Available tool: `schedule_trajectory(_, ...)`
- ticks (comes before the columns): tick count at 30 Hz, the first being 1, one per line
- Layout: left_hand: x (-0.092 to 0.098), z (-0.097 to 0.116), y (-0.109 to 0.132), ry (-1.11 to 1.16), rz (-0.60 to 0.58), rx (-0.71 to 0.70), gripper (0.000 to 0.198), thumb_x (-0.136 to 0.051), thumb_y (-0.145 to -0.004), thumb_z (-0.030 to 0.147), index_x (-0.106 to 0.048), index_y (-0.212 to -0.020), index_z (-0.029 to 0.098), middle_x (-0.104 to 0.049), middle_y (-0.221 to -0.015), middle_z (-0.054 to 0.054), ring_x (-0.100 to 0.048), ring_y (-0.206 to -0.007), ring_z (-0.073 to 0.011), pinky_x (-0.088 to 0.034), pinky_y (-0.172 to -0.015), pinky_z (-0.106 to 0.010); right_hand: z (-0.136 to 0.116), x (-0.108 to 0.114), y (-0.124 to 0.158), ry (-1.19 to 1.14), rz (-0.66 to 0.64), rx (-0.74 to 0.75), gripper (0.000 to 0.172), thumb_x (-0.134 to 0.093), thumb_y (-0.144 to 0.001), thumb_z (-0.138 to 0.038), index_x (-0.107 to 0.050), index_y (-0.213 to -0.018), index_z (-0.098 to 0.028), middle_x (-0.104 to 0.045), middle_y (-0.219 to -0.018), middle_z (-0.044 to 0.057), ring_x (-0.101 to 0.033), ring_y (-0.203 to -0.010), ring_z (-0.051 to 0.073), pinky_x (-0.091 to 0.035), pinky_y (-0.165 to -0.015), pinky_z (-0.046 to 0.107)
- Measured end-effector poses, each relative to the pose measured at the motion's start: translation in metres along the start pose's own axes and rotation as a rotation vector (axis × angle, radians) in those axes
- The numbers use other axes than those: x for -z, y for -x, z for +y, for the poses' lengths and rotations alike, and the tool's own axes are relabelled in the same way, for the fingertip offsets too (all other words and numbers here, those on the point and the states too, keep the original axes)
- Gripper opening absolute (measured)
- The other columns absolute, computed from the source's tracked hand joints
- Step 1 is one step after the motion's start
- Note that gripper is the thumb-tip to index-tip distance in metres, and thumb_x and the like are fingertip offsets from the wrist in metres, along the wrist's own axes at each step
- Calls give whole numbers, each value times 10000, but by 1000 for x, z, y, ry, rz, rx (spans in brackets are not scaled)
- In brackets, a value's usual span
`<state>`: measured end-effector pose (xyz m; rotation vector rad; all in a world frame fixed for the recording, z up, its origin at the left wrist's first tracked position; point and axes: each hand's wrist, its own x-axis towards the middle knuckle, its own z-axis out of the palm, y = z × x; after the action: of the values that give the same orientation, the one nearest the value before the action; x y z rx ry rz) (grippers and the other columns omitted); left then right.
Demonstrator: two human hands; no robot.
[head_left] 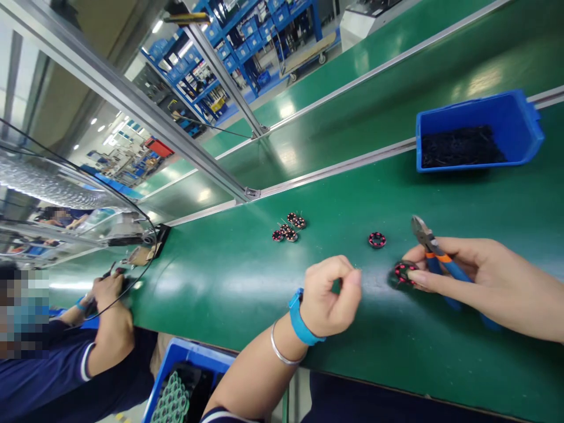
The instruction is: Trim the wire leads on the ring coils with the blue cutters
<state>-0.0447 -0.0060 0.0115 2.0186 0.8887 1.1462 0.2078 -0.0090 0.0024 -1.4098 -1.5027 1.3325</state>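
Observation:
My right hand (489,279) holds side-cutting pliers (423,236) with blue and orange handles, jaws pointing up and away. Between its thumb and fingers, the same hand also grips a small black ring-shaped coil core (404,272) with pink-red marks. To its left, my left hand (333,296) is raised over the green bench with thumb and forefinger pinched together. Whatever is in that pinch, if anything, is too small to make out. A similar ring core (377,239) lies on the bench between the hands, farther back. Several copper-wound ring cores (290,235) with thin wire ends sit farther left.
A blue bin (534,136) of dark thin pieces stands at the back right. Metal rails and posts (247,192) border the green bench (229,264). A blue crate (176,346) with green-black parts is below the front edge. At left, a co-worker's hands (108,288) work on the bench.

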Motion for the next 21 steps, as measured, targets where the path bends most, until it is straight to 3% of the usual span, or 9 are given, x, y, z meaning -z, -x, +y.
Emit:
schedule_trajectory(2, -1, 1, 0, 60, 36, 112, 568, -588, -1150, 656, -473, -756, 264, -507, -616, 38, -466, -551, -125, -406, -552, -285, 1, 1, -2, -17, -8, -11, 859, -789, -624, -1123, -876, -862, -302, -826, -797, 94, -757, -714, 292, -652, -651, 421)
schedule_trajectory(5, -12, 4, -3, 169, -174, 281, 621, -817, -974, 762, -529, -768, 252, -531, -612, 60, -448, -521, -98, -396, -519, -258, 2, -1, -3, -28, 26, -11, 885, -797, -590, -1133, -871, -866, -295, -813, -786, 83, -751, -698, 284, -657, -650, 428)
schedule_trajectory(7, -17, 4, -5, 230, -217, 338, 614, -798, -1007, 738, -535, -756, 243, -540, -602, 58, -468, -519, -93, -402, -524, -249, 3, -3, -3, -26, 11, 2, 863, -808, -613, -1114, -873, -864, -291, -816, -793, 80, -757, -710, 282, -662, -668, 427)
schedule_trajectory(10, -16, 0, -7, 251, 37, 365, 639, -629, -1109, 761, -545, -756, 234, -589, -619, 31, -558, -554, -109, -481, -567, -255, 3, -5, -2, -85, -20, -10, 798, -875, -618, -1046, -865, -859, -285, -814, -763, 73, -753, -691, 276, -638, -629, 404)
schedule_trajectory(12, -14, -5, -6, 245, 226, 366, 628, -667, -1075, 789, -581, -805, 228, -664, -687, 7, -645, -617, -129, -555, -609, -266, 2, -7, -2, -178, -23, -61, 774, -938, -587, -996, -852, -856, -276, -792, -720, 66, -744, -672, 268, -636, -625, 397)
schedule_trajectory(14, -18, -10, -3, 238, 217, 357, 610, -902, -896, 773, -662, -950, 214, -774, -850, -40, -743, -742, -168, -615, -653, -284, -2, -10, -2, -295, 5, -149, 800, -991, -522, -968, -849, -880, -267, -802, -749, 71, -750, -689, 264, -649, -649, 395)
schedule_trajectory(17, -34, -16, 2, 261, 41, 363, 882, -1133, -618, 628, -688, -1253, 208, -849, -1089, -104, -834, -952, -249, -713, -801, -362, -11, -17, -1, -404, 48, -242, 877, -1000, -424, -989, -850, -877, -253, -818, -832, 85, -729, -702, 245, -615, -621, 361)
schedule_trajectory(18, -40, -17, 3, 278, 17, 371, 879, -1128, -643, 605, -678, -1289, 214, -854, -1117, -106, -846, -979, -259, -732, -844, -390, -13, -20, -1, -411, 52, -245, 879, -998, -412, -993, -846, -852, -247, -802, -821, 81, -704, -688, 231, -590, -597, 347)
schedule_trajectory(21, -51, -20, 4, 339, 40, 382, 618, -1011, -836, 600, -700, -1207, 216, -857, -1085, -88, -855, -929, -238, -756, -847, -403, -19, -28, 0, -399, 60, -221, 842, -997, -416, -978, -817, -769, -235, -742, -730, 63, -643, -640, 210, -547, -549, 327)
